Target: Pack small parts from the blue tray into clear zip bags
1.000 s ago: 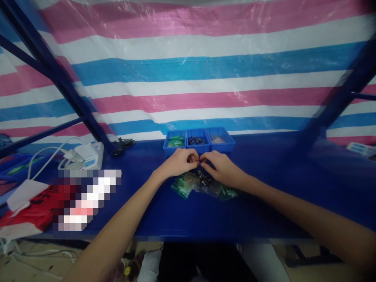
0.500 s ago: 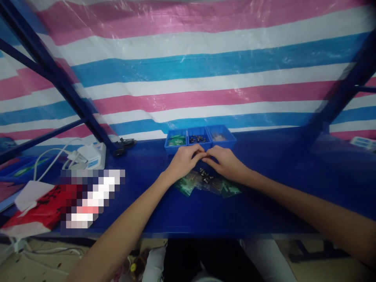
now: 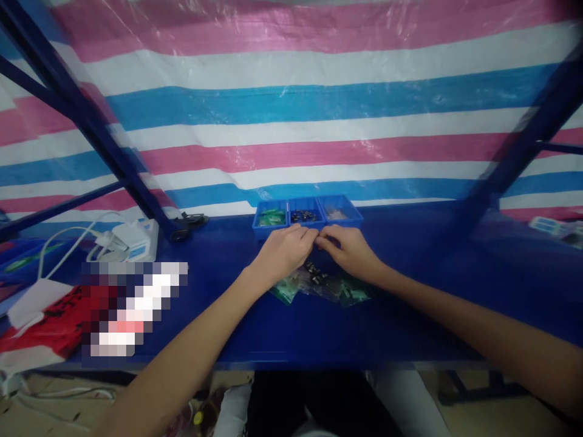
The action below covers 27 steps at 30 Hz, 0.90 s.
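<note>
My left hand [image 3: 285,250] and my right hand [image 3: 346,249] meet fingertip to fingertip above the blue table [image 3: 410,303], just in front of a row of blue bins [image 3: 308,213]. Both hands are closed in a pinch; what they hold between the fingertips is too small to make out. Below the hands lie clear plastic bags with green parts [image 3: 288,287] and a small heap of dark parts [image 3: 316,275]. The left bin [image 3: 270,216] holds green parts, the middle bin [image 3: 304,215] dark parts, the right bin [image 3: 339,212] pale parts.
A striped pink, white and blue tarp [image 3: 291,109] hangs behind the table. Dark blue frame bars [image 3: 91,127] slant at left and right. White chargers and cables [image 3: 127,240] and a red and white bag [image 3: 45,321] lie at the left. Black scissors [image 3: 189,220] rest near the left bar.
Both hands have drifted slightly away from me toward the bins while staying pinched together. The camera shifted a little.
</note>
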### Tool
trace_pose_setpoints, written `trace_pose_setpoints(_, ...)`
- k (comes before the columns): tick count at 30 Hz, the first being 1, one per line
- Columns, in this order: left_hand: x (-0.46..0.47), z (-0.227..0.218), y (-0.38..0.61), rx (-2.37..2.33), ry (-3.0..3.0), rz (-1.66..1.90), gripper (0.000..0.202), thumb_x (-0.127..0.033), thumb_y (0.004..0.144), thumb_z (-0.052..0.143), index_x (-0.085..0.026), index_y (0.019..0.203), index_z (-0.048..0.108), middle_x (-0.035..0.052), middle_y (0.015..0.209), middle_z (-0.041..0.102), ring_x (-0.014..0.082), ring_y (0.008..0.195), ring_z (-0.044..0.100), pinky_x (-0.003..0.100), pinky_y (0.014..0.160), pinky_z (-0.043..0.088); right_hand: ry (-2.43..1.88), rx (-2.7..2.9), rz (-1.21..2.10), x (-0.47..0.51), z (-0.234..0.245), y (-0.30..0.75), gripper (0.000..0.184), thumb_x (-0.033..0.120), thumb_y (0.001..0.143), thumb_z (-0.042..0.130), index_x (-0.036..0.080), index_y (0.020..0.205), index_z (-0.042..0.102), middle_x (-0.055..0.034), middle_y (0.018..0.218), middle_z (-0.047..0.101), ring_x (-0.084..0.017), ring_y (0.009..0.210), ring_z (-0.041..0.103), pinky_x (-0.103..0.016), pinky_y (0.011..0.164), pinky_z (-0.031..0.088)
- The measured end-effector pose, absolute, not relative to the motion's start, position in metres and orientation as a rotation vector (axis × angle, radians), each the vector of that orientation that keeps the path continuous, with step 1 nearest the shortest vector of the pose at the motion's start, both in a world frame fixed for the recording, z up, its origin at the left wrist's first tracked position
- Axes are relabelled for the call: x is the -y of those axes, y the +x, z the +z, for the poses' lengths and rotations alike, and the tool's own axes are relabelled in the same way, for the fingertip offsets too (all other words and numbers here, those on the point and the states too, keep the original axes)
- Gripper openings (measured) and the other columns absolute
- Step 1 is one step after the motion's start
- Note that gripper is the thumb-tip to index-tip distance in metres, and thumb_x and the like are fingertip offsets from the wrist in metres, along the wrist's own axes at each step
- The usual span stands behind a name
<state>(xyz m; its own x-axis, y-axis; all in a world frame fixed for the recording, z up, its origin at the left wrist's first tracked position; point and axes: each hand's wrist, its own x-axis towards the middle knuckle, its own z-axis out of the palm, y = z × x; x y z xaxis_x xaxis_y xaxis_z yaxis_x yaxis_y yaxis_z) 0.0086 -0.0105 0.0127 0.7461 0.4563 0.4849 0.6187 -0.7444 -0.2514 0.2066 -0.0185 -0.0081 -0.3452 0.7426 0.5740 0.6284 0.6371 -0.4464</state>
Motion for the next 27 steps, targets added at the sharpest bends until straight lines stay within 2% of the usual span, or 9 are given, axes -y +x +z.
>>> trace_pose_setpoints(4,0.012,0.009,0.011,0.897,-2.489,-0.567,0.021,-0.022,0.102,0.045,-0.013,0.096,0.063,0.0074,0.081,0.066,0.0212,0.078,0.065,0.029,0.062,0.048,-1.069,2.042,0.235,0.018,-0.006,0.206,0.019,0.028,0.095,0.056,0.020,0.081,0.064,-0.0010,0.074,0.067,-0.016,0.067,0.056,-0.028,0.064,0.038)
trace_pose_setpoints(8,0.012,0.006,0.012,0.959,-2.470,-0.596,0.024,-0.027,0.102,0.047,-0.014,0.091,0.063,0.0067,0.077,0.066,0.0216,0.075,0.065,0.028,0.057,0.044,-1.063,2.065,0.306,0.018,-0.005,0.206,0.015,0.025,0.095,0.056,0.019,0.086,0.066,-0.0014,0.076,0.069,-0.015,0.064,0.056,-0.028,0.063,0.038)
trace_pose_setpoints(14,0.010,0.006,0.010,1.066,-2.566,-0.680,0.015,-0.030,0.099,0.055,-0.017,0.097,0.062,0.0040,0.085,0.068,0.0186,0.077,0.064,0.026,0.060,0.043,-1.075,2.019,0.458,0.021,-0.004,0.205,0.018,0.029,0.095,0.054,0.019,0.087,0.067,-0.0021,0.078,0.070,-0.016,0.067,0.059,-0.029,0.063,0.041)
trace_pose_setpoints(21,0.012,0.005,0.012,0.967,-2.609,-0.740,0.009,-0.019,0.097,0.054,-0.017,0.105,0.058,0.0047,0.098,0.065,0.0172,0.086,0.063,0.026,0.063,0.046,-1.041,1.918,0.577,0.019,-0.007,0.204,0.016,0.033,0.091,0.061,0.018,0.087,0.065,-0.0039,0.083,0.071,-0.018,0.075,0.063,-0.030,0.067,0.046)
trace_pose_setpoints(24,0.011,0.002,0.012,0.985,-2.592,-0.773,0.010,-0.021,0.100,0.052,-0.017,0.107,0.057,0.0046,0.101,0.064,0.0168,0.087,0.064,0.026,0.065,0.046,-1.056,1.904,0.570,0.020,-0.007,0.203,0.019,0.036,0.093,0.058,0.018,0.087,0.065,-0.0033,0.082,0.070,-0.017,0.073,0.061,-0.029,0.066,0.044)
trace_pose_setpoints(27,0.010,0.002,0.012,1.037,-2.594,-0.811,0.013,-0.029,0.103,0.052,-0.017,0.104,0.058,0.0036,0.100,0.066,0.0159,0.083,0.065,0.026,0.064,0.046,-1.061,1.918,0.525,0.020,-0.008,0.203,0.025,0.035,0.098,0.049,0.019,0.085,0.063,-0.0020,0.078,0.066,-0.017,0.072,0.059,-0.029,0.067,0.041)
